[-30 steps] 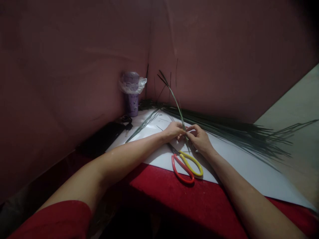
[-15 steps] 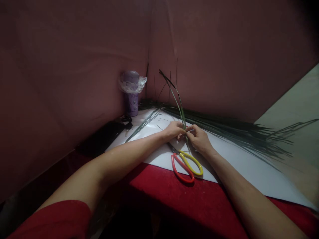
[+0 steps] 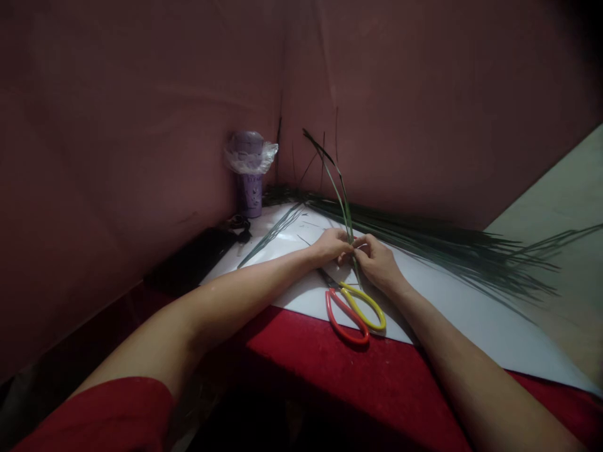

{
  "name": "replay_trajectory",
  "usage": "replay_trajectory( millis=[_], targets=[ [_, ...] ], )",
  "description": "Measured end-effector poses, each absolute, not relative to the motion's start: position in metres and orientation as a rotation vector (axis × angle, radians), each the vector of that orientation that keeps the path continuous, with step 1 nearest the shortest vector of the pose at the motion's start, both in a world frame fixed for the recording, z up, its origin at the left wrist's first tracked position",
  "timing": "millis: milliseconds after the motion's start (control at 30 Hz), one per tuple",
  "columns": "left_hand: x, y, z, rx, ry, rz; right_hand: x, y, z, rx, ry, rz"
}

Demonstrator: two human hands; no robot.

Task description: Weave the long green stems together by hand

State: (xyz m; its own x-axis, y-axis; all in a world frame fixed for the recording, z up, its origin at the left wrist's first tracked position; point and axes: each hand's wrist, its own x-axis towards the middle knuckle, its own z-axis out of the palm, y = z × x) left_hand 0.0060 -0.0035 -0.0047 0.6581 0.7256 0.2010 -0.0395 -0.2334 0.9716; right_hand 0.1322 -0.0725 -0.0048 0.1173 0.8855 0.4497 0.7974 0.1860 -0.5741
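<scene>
Two hands: meet at the middle of the scene, fingertips pinched together on one thin green leaf strip (image 3: 343, 201).
Left hand (image 3: 330, 246): fingers closed on the strip from the left, the forearm reaching in from a red sleeve (image 3: 98, 414) at the lower left.
Right hand (image 3: 379, 262): fingers closed on the same strip from the right, touching the left fingertips.
Leaf strip: rises from the pinch, leaning up and to the left, its dark tip in front of the maroon cloth backdrop (image 3: 424, 94); a short end hangs below the hands.
Scissors (image 3: 351, 304): lie just in front of the hands, one handle loop red and one yellow, blades pointing toward the hands and partly hidden under them.
White sheet (image 3: 471, 320): covers the worktop under the hands and scissors.
Red cloth (image 3: 330, 370): covers the near edge of the worktop.
Bundle of leaf strips (image 3: 447, 248): lies along the far edge of the sheet, fanning out to the right, just behind the hands.
Purple cup (image 3: 249, 176): stands upright in the back corner, its top wrapped in clear plastic, well apart from the hands.
Dark objects (image 3: 198, 254): rest left of the sheet; too dim to identify.
</scene>
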Motion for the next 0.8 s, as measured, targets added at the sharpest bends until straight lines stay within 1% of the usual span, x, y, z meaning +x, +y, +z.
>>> replay_trajectory(
  millis=[800],
  targets=[
    [0.0081,-0.0038,-0.0039,1.723,0.645,0.744,0.1306,-0.0737,-0.0048,-1.630,-1.717,0.083]
  ],
)
